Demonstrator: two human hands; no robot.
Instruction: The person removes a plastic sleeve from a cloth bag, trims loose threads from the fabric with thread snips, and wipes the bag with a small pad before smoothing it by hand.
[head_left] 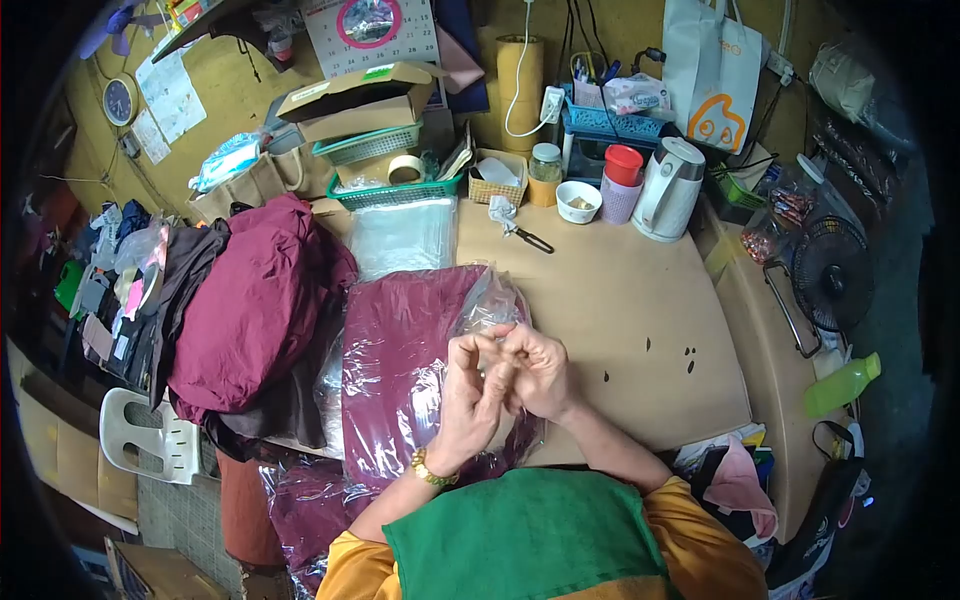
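My left hand (472, 392) and my right hand (537, 370) meet over the front of the table, fingertips pinched together. Whatever is between the fingers is too small or hidden to make out. Below them lies a folded maroon garment (395, 360) in a clear, shiny plastic bag. A loose, crumpled part of clear plastic (492, 298) shows just beyond my fingers; I cannot tell whether they touch it. Another plastic-wrapped maroon garment (310, 510) hangs low at the table's front edge, left of my body.
A maroon cloth heap (250, 300) sits at the left. Clear plastic bags (403, 238) are stacked at the back. A black-handled cutter (534, 241), white bowl (578, 203), red-lidded cup (621, 185) and white kettle (670, 190) stand behind. A fan (838, 272) is at the right.
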